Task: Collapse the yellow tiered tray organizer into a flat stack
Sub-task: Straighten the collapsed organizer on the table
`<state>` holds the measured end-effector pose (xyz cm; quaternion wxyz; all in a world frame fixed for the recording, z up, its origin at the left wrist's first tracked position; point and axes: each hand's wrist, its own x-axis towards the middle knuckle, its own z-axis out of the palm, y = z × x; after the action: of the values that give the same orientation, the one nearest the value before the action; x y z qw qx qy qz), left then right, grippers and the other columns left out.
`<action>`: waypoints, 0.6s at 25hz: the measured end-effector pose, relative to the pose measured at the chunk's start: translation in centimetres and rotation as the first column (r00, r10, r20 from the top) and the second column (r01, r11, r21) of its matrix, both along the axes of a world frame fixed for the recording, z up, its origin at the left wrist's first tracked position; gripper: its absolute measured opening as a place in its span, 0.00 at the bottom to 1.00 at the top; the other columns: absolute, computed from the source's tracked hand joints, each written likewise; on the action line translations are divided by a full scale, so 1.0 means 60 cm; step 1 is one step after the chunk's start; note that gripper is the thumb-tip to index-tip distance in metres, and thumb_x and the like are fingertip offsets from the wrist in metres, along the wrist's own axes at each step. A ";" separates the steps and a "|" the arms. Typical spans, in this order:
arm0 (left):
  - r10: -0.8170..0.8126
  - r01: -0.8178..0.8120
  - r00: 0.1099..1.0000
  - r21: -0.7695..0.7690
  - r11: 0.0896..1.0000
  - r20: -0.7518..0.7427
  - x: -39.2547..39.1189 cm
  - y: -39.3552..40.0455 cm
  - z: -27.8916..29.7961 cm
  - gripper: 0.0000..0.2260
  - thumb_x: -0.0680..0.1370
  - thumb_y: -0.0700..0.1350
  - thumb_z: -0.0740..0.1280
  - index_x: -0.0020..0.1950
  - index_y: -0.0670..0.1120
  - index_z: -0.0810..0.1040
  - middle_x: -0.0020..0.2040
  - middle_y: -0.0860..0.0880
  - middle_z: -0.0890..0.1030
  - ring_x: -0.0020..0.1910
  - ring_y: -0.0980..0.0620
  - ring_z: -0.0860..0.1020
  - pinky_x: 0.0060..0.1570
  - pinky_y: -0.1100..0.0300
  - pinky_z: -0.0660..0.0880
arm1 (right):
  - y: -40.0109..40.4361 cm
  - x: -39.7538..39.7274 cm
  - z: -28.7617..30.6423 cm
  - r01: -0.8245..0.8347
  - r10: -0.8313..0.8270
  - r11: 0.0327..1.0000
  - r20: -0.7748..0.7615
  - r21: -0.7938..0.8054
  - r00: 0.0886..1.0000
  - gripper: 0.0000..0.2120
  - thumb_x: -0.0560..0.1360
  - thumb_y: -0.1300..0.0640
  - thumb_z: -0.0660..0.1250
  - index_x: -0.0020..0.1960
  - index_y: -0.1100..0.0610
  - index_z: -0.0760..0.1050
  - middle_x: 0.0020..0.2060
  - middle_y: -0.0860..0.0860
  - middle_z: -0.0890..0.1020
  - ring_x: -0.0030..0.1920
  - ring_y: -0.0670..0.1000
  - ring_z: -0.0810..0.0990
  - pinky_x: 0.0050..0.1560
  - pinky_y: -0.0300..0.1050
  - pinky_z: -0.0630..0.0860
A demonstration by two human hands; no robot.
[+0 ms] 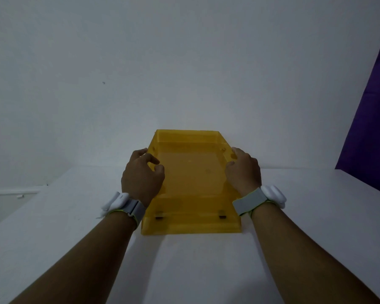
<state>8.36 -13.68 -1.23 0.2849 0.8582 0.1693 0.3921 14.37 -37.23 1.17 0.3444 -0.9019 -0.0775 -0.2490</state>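
There is 1 view only, taken from a wide-angle camera on the person's head, looking forward and down along both bare forearms onto a white table (316, 216) with a white wall (140, 62) behind it. It sits close: the forearms enter from the 2 bottom corners, and the left hand (142, 176) and right hand (242, 171) meet at a yellow tray (191, 172) near the centre. A purple curtain (373, 128) bends along the right edge.
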 end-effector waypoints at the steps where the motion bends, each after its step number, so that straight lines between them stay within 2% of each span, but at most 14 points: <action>1: 0.000 0.000 1.000 0.001 1.000 -0.001 0.004 0.001 0.001 0.07 0.73 0.50 0.69 0.48 0.50 0.84 0.70 0.52 0.76 0.51 0.48 0.82 0.45 0.57 0.72 | 0.001 0.004 0.000 0.002 -0.002 1.000 -0.001 -0.001 1.000 0.20 0.77 0.63 0.59 0.67 0.58 0.75 0.56 0.60 0.82 0.55 0.64 0.78 0.51 0.52 0.75; 8: -0.002 0.002 1.000 0.002 1.000 -0.004 0.018 0.001 0.004 0.06 0.74 0.49 0.70 0.47 0.50 0.84 0.70 0.52 0.76 0.55 0.48 0.80 0.45 0.58 0.69 | 0.004 0.021 0.000 0.009 -0.009 1.000 0.002 0.008 1.000 0.19 0.77 0.63 0.59 0.66 0.58 0.75 0.56 0.59 0.83 0.54 0.64 0.79 0.51 0.53 0.77; 12: -0.002 0.002 1.000 0.005 1.000 0.005 0.019 0.000 0.002 0.06 0.73 0.49 0.70 0.47 0.50 0.84 0.70 0.52 0.76 0.46 0.53 0.76 0.43 0.58 0.70 | 0.002 0.021 0.000 0.007 -0.007 1.000 -0.009 0.016 1.000 0.18 0.76 0.63 0.59 0.65 0.58 0.76 0.56 0.59 0.83 0.54 0.64 0.79 0.52 0.52 0.76; 15: -0.001 0.001 1.000 0.007 1.000 0.001 0.023 -0.002 0.000 0.05 0.73 0.50 0.70 0.46 0.50 0.83 0.70 0.53 0.76 0.44 0.54 0.73 0.42 0.58 0.71 | 0.001 0.024 0.002 0.003 -0.003 1.000 -0.015 0.026 1.000 0.18 0.76 0.63 0.60 0.64 0.58 0.77 0.56 0.59 0.83 0.55 0.64 0.79 0.52 0.52 0.76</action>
<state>9.71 -13.80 -1.21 0.2821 0.8591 0.1674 0.3929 15.82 -37.20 1.27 0.3564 -0.8993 -0.0703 -0.2435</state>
